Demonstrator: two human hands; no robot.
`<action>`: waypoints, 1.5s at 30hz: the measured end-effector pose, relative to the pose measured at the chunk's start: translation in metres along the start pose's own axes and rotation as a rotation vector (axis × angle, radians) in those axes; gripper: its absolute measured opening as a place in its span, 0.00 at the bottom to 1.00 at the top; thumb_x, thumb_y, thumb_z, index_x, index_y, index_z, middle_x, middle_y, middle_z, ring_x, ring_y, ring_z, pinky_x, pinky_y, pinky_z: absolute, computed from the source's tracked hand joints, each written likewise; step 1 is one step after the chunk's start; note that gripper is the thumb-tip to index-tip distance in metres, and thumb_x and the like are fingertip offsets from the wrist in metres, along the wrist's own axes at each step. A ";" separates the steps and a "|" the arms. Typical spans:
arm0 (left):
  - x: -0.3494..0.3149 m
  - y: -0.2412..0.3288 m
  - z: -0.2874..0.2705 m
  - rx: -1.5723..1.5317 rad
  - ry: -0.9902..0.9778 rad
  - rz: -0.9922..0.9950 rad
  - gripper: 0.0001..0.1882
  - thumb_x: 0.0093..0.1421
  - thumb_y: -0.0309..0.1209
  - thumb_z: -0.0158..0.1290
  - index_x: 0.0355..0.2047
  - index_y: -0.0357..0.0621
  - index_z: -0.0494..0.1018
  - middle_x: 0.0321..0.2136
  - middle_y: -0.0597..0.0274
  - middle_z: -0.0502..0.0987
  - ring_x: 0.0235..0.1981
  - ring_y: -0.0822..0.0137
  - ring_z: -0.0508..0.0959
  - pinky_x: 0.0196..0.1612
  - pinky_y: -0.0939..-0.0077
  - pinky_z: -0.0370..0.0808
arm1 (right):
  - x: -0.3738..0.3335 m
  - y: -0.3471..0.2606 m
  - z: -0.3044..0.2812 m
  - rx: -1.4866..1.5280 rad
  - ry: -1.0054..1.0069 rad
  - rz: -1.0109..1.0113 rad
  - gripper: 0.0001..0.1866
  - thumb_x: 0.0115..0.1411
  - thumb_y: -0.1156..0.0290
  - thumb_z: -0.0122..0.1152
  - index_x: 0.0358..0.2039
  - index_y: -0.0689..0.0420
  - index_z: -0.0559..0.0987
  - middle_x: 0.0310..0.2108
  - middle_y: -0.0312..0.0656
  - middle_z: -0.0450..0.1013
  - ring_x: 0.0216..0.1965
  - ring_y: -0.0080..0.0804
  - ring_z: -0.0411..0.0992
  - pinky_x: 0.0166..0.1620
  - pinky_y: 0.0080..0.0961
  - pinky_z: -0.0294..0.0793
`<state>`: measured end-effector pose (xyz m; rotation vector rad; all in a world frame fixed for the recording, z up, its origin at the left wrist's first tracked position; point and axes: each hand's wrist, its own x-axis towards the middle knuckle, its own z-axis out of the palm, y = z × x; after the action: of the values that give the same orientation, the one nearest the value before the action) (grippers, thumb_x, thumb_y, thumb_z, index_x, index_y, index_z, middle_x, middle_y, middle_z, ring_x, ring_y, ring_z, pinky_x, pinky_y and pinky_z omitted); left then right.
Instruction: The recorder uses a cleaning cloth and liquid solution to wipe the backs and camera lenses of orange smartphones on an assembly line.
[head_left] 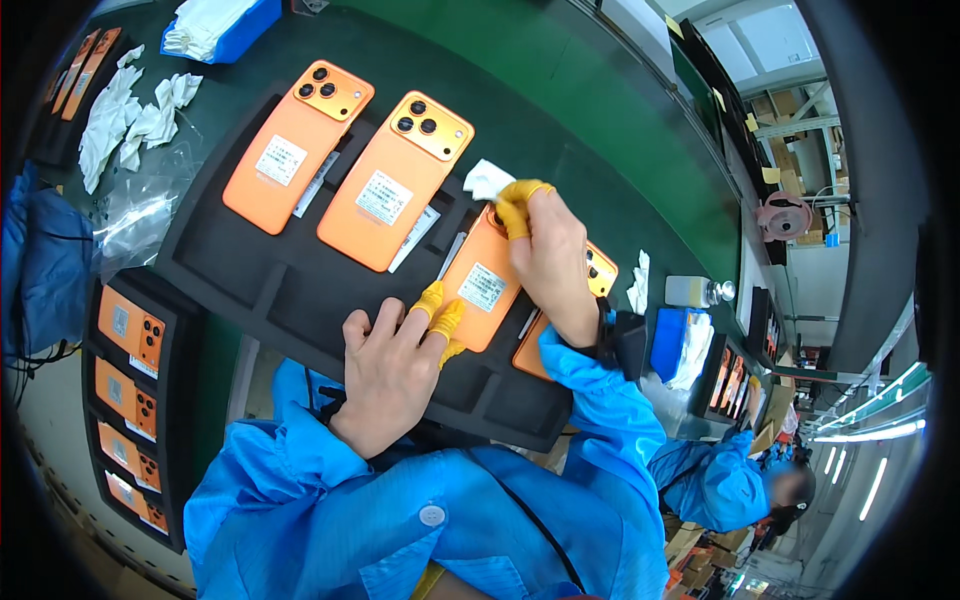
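A black foam tray (215,275) in front of me holds several orange phones, camera side up, each with a white label. My left hand (395,365) grips the lower left edge of one phone (482,290), its fingertips in yellow finger cots. At the same phone's upper end, my right hand (550,255) pinches a white wipe (487,180), also with yellow cots on its fingers. That hand hides most of the phone's camera block. Two more phones, a middle one (390,200) and a far left one (290,155), lie farther left. Another phone (602,270) is partly hidden under my right arm.
At left stands another black tray (95,400) of orange phones. Crumpled white wipes (110,125) and clear plastic (140,220) lie nearby. Blue boxes of wipes stand at the back (262,22) and right (668,345), beside a bottle (690,291). A person (715,485) sits at right.
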<state>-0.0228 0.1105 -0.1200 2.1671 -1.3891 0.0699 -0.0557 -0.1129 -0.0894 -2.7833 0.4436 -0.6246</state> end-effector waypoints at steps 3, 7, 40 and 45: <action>-0.001 0.001 0.000 -0.016 -0.005 -0.014 0.12 0.46 0.26 0.66 0.33 0.41 0.82 0.42 0.61 0.75 0.42 0.62 0.70 0.44 0.58 0.56 | 0.005 0.001 -0.001 0.010 0.006 0.081 0.11 0.51 0.83 0.60 0.37 0.63 0.73 0.32 0.54 0.71 0.34 0.57 0.74 0.37 0.46 0.74; -0.001 0.001 0.001 0.000 -0.010 -0.017 0.12 0.46 0.26 0.66 0.34 0.42 0.82 0.41 0.62 0.75 0.42 0.62 0.70 0.44 0.58 0.56 | 0.011 0.006 -0.001 -0.015 0.047 0.064 0.09 0.53 0.81 0.62 0.36 0.63 0.74 0.31 0.54 0.71 0.34 0.57 0.73 0.36 0.46 0.74; -0.001 0.003 -0.001 0.015 0.031 -0.036 0.13 0.45 0.29 0.66 0.33 0.45 0.82 0.39 0.65 0.75 0.43 0.64 0.70 0.44 0.59 0.56 | -0.028 0.000 0.006 0.010 0.033 -0.084 0.09 0.56 0.80 0.64 0.38 0.62 0.76 0.33 0.51 0.73 0.35 0.54 0.73 0.36 0.42 0.73; 0.002 0.004 0.000 0.028 -0.008 -0.017 0.13 0.44 0.29 0.66 0.33 0.45 0.82 0.40 0.64 0.76 0.43 0.64 0.70 0.44 0.59 0.56 | -0.005 0.013 0.003 0.008 0.187 -0.023 0.07 0.58 0.81 0.61 0.38 0.62 0.76 0.33 0.52 0.74 0.33 0.54 0.73 0.35 0.43 0.73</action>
<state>-0.0254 0.1078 -0.1176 2.2039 -1.3822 0.0746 -0.0613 -0.1222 -0.0980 -2.7376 0.4444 -0.8943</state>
